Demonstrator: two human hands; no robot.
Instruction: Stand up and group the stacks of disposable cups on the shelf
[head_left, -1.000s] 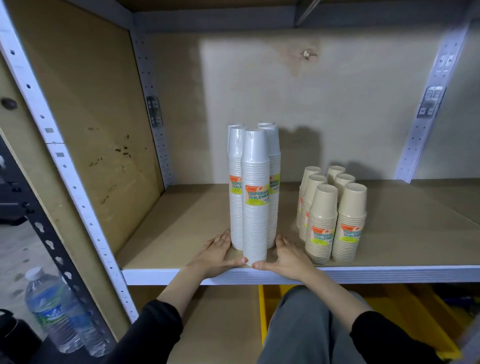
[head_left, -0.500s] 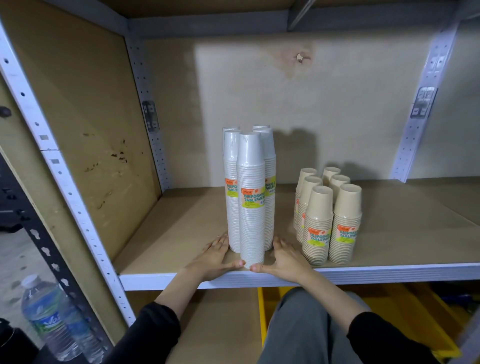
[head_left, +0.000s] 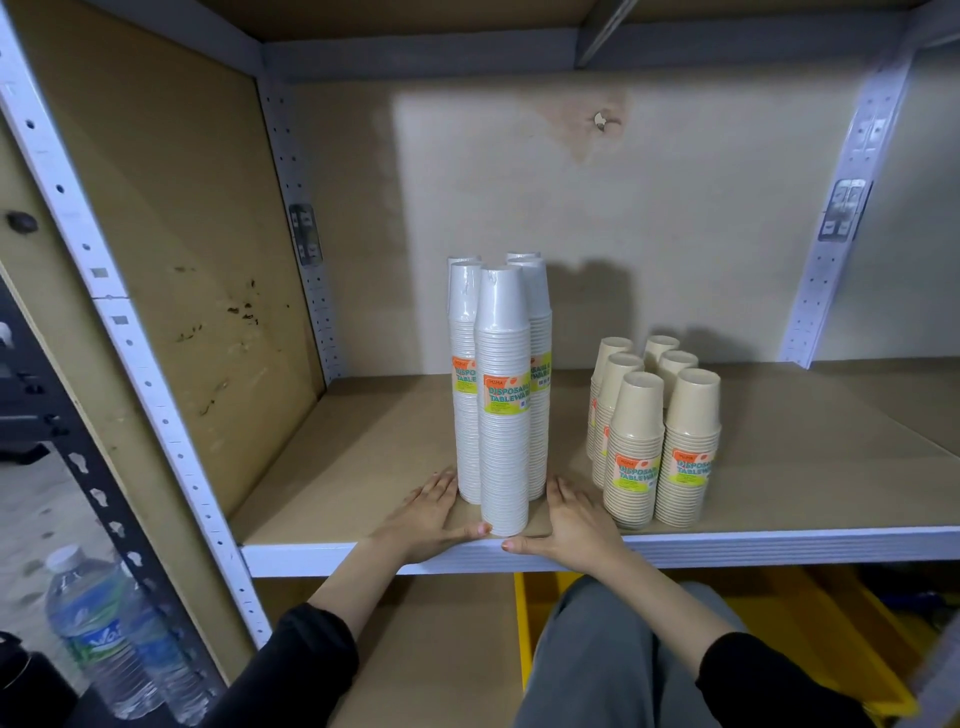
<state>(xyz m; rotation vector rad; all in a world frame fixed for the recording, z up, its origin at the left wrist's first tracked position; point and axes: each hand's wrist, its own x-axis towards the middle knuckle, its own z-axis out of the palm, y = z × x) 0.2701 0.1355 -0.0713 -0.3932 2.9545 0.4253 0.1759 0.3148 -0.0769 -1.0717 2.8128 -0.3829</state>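
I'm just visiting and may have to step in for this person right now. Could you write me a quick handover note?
Left hand and right hand: both open, flat on the shelf, cupping the base of the white cup stacks.
White stacks: upright, bunched near the front edge.
Tan cup stacks: upright, grouped to the right, apart from the white ones.
Done: every stack stands.
Left: perhaps only a final nudge, then let go.

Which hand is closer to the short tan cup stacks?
Right. The right hand lies flat just left of the tan cup stacks; the left hand is beyond the white cup stacks.
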